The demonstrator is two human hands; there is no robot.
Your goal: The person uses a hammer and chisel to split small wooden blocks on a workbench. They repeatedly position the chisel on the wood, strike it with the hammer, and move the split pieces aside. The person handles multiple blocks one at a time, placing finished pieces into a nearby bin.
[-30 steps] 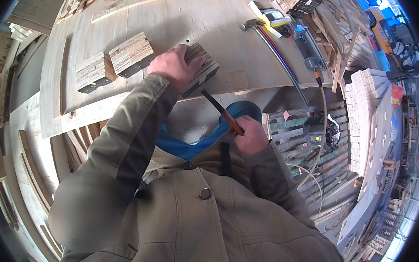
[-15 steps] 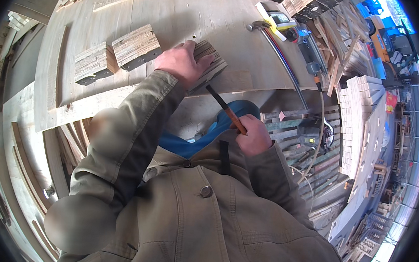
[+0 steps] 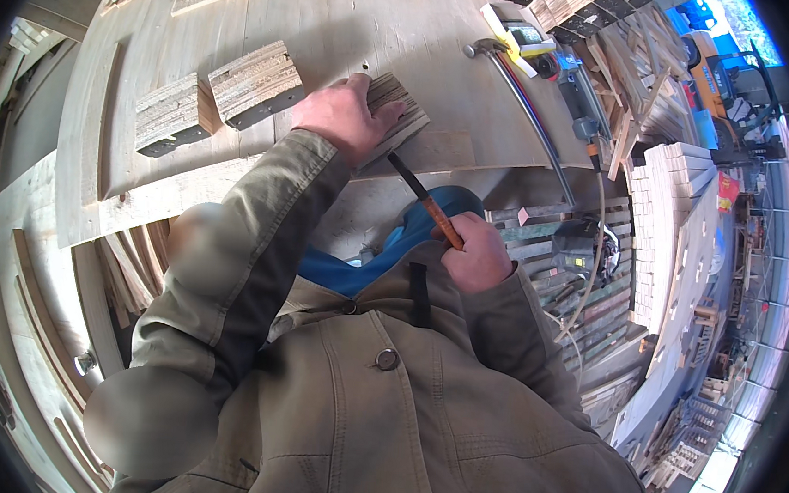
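At the bench's near edge my left hand (image 3: 342, 117) is closed over the end of a wooden block (image 3: 410, 102), thumb along its upper face. The block looks layered, with dark grain lines. In my right hand (image 3: 477, 253), low in front of my jacket, is a slim tool with a long dark shaft and an orange-brown handle (image 3: 442, 219). Its dark tip points up and left, close to the block's lower edge; whether they touch I cannot tell. Two similar blocks, one (image 3: 255, 83) nearer my left hand and another (image 3: 175, 113) further left, stand on the bench.
On the plywood bench (image 3: 338, 20), a thin strip (image 3: 108, 122) lies at the left and a claw hammer (image 3: 490, 46) at the right, beside a corded power tool (image 3: 583, 108). Stacked wood (image 3: 664, 231) stands to the right. A slatted pallet (image 3: 586, 289) lies below the bench.
The view has shifted slightly. My hands keep their grips on the block and the tool, with the tool's tip still close to the block.
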